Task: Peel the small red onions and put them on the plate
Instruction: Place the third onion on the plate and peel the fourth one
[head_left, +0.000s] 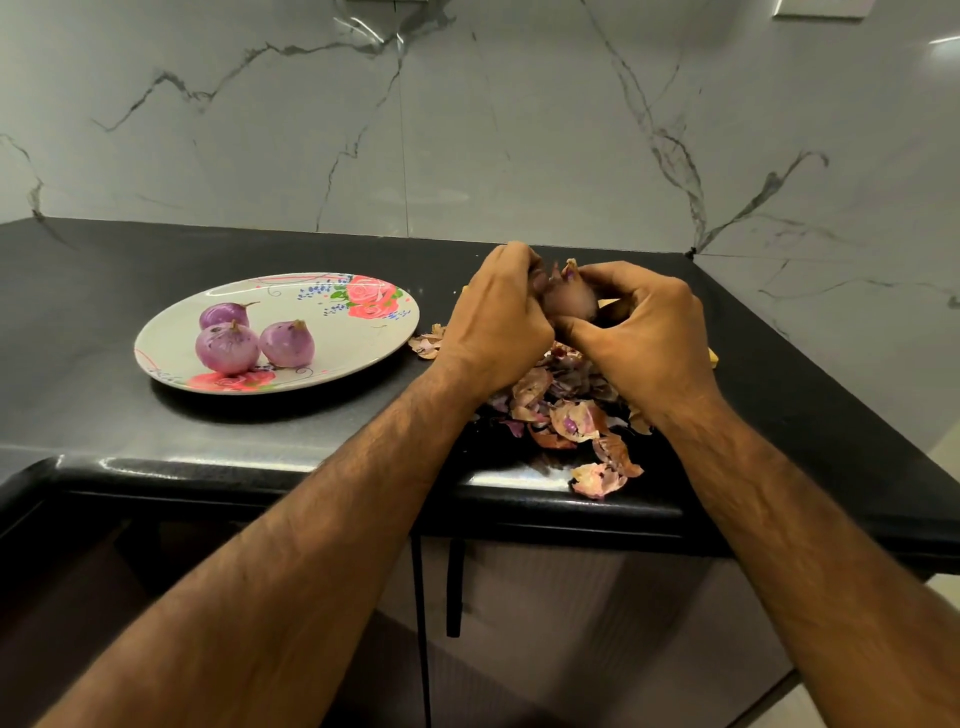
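A small red onion (569, 299) is held above the counter between both hands, just right of the middle of the view. It is gripped from the left by the left hand (498, 317), whose fingers are curled over its top. It is cupped from the right by the right hand (644, 332), with the thumb pressed under its lower side. The bulb is blurred. A pale, rounded surface can be made out, with dry papery flaps standing up at its tip, but how much skin is left on it cannot be told.

An oval plate (343, 338) is seen to the left of the hands, well apart from them. It is glossy white and printed with pink roses and small blue sprigs. Three peeled onions (227, 348) are set on its left half, close together. They are smooth, purple and bulb-shaped, each with a short brown stalk.

Under and in front of the hands a loose heap of onion skins (566, 410) is spread, thin, curled and brittle, brown to pink. One piece (597, 480) lies at the counter's rounded front edge. A narrow yellow edge (712, 357) shows beside the right hand, possibly a board.

The counter (156, 249) is of polished, speckled black stone. The wall (467, 130) behind it is clad in grey-veined white marble. Below, a cabinet door with a slim dark handle (454, 587) is seen.
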